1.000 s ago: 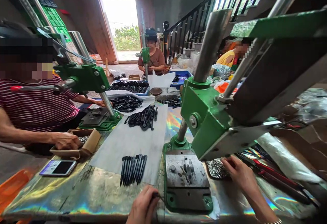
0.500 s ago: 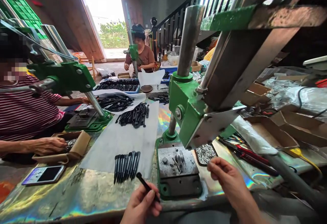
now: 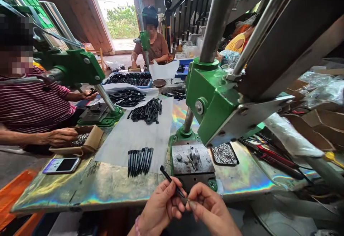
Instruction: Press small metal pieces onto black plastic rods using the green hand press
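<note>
My left hand [image 3: 162, 203] is closed on a slim black plastic piece [image 3: 168, 177] with a rounded head, which tilts up to the left. Close by its lower end, my right hand [image 3: 208, 207] pinches something too small to make out. Both hands are in front of the green hand press [image 3: 206, 92], whose steel base plate [image 3: 182, 164] carries a small fixture. Right of that base, a dark tray [image 3: 225, 154] holds small shiny metal pieces. A neat row of similar black pieces [image 3: 140, 161] lies to the left on white sheeting [image 3: 115, 146].
A heap of black pieces [image 3: 146, 111] lies farther back. At left, a co-worker's hand [image 3: 63, 136] reaches into a cardboard box [image 3: 92, 141], near a phone [image 3: 61, 165] and a second green press [image 3: 80, 67]. Another person sits at the back. Red-handled tools [image 3: 276, 157] lie at right.
My right hand has come left and down from beside the metal-piece tray to the black piece in my left hand. The view has shifted, and the co-worker at left has lifted a black piece.
</note>
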A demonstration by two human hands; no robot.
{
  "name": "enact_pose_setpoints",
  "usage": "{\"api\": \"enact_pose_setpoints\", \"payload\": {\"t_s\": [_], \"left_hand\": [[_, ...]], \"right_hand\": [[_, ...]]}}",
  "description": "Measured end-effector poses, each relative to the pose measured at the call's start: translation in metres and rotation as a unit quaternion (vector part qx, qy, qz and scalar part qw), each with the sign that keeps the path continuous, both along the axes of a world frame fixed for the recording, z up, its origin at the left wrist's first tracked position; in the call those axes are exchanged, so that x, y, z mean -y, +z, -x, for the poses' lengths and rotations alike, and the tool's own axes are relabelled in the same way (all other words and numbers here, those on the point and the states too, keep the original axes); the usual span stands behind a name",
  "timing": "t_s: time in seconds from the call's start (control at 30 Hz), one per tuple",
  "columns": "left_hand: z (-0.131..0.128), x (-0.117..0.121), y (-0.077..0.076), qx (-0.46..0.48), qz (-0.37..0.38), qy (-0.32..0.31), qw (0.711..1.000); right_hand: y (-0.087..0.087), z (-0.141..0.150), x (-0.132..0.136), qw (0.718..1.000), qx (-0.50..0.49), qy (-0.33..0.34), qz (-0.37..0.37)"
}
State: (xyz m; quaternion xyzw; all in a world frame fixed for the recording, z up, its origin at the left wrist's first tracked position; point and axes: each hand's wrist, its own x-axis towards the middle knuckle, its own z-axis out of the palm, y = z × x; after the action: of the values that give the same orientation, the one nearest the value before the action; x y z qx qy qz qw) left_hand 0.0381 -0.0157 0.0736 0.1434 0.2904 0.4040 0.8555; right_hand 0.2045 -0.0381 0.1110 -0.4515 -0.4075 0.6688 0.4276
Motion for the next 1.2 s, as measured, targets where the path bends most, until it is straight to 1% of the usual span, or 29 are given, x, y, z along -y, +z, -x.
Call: {"api": "enact_pose_setpoints", "payload": {"t_s": [0.13, 0.33, 0.47, 0.6, 0.7, 0.77, 0.83, 0.9, 1.0, 1.07, 1.2], "left_hand": [[0.000, -0.001, -0.001, 0.010, 0.003, -0.005, 1.000], [0.001, -0.001, 0.001, -0.001, -0.004, -0.004, 1.000], [-0.001, -0.001, 0.005, -0.038, -0.028, 0.005, 0.999], [-0.002, 0.002, 0.010, -0.112, -0.081, 0.033, 0.990], [-0.003, 0.005, 0.010, -0.133, -0.100, 0.036, 0.985], [-0.004, 0.005, 0.009, -0.102, -0.082, 0.025, 0.991], [-0.004, 0.003, 0.006, -0.058, -0.054, 0.013, 0.997], [-0.005, -0.001, 0.005, -0.032, -0.035, 0.008, 0.999], [-0.005, -0.015, 0.011, -0.036, -0.035, 0.014, 0.999], [-0.006, -0.027, 0.019, -0.053, -0.048, 0.015, 0.997], [-0.018, -0.054, 0.039, -0.115, -0.108, 0.000, 0.988]], "right_hand": [[0.005, 0.008, 0.000, 1.000, -0.009, -0.012, 0.006], [0.002, 0.010, -0.001, 1.000, -0.003, -0.021, 0.001], [-0.002, 0.009, -0.001, 1.000, 0.010, -0.026, 0.002], [-0.007, 0.009, -0.001, 1.000, 0.005, -0.028, 0.008], [-0.015, 0.011, -0.001, 0.998, -0.056, -0.022, 0.027], [-0.021, 0.011, -0.001, 0.991, -0.122, -0.017, 0.047], [-0.027, 0.008, -0.002, 0.987, -0.154, -0.008, 0.052], [-0.031, 0.000, -0.004, 0.992, -0.121, -0.021, 0.027], [-0.037, -0.018, -0.010, 0.996, 0.010, -0.087, -0.018], [-0.044, -0.027, -0.015, 0.990, 0.077, -0.114, -0.024], [-0.061, -0.031, -0.022, 0.983, 0.111, -0.139, -0.035]]}}
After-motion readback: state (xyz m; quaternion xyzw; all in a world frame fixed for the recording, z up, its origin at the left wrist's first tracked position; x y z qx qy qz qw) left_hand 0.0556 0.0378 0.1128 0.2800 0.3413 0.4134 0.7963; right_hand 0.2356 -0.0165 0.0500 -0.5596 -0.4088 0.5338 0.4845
